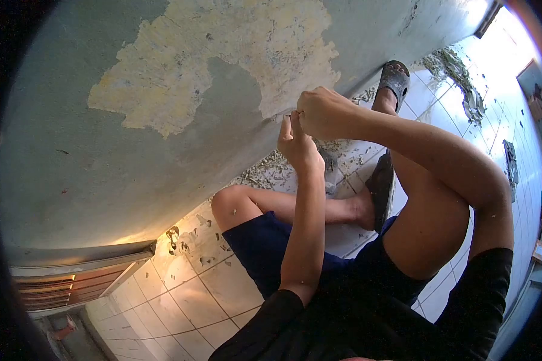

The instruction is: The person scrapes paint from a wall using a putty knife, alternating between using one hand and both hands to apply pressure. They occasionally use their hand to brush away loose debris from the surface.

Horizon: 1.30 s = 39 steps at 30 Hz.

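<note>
My right hand (328,114) is closed in a fist against the wall, its wrist bent. Just below it my left hand (299,149) reaches up, thumb and fingers pressed together and touching the right hand. A thin, pale flat edge (276,118) shows at the fingertips, against the wall; the hands hide the rest of it, and I cannot make out its kind. The painted wall (132,186) is grey-green, with a large bare cream patch (162,78) where paint is gone. The fingertips are by the lower right edge of this patch.
Paint flakes (262,171) lie along the wall's foot on the white tiled floor (223,286). More peeled strips (464,78) lie at upper right. A crumpled clear plastic piece (329,162) is beside my left wrist. My sandalled feet and bent legs frame the work spot. A louvred opening (72,283) is at lower left.
</note>
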{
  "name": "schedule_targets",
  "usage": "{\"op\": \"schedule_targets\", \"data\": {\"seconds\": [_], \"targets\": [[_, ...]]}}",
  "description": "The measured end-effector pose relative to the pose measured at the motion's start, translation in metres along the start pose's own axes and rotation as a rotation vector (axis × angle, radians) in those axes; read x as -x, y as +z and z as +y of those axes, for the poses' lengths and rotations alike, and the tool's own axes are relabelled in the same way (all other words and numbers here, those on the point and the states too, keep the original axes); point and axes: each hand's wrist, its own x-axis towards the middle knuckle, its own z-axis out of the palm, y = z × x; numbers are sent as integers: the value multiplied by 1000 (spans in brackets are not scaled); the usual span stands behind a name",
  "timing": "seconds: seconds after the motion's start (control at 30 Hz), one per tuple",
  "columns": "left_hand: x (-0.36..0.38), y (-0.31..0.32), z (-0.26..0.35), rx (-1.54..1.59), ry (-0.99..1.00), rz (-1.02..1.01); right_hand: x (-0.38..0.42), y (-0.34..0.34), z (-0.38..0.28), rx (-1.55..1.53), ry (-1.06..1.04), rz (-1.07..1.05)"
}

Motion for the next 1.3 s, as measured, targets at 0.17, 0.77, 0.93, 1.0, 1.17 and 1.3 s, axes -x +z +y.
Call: {"op": "schedule_targets", "data": {"seconds": [0.17, 0.77, 0.93, 1.0, 1.17, 1.3], "targets": [[3, 7, 0, 24, 35, 45, -2, 0, 1, -21, 19, 2], [-7, -20, -6, -50, 81, -28, -8, 17, 4, 23, -71, 20], [-5, -10, 4, -65, 120, 22, -9, 5, -2, 27, -117, 19], [-1, -8, 0, -60, 104, 71, -12, 13, 3, 15, -77, -6], [-9, -9, -1, -15, 114, 35, -21, 4, 13, 103, -242, 10], [1, 2, 19, 0, 69, 101, -25, -6, -5, 100, -121, -126]]}}
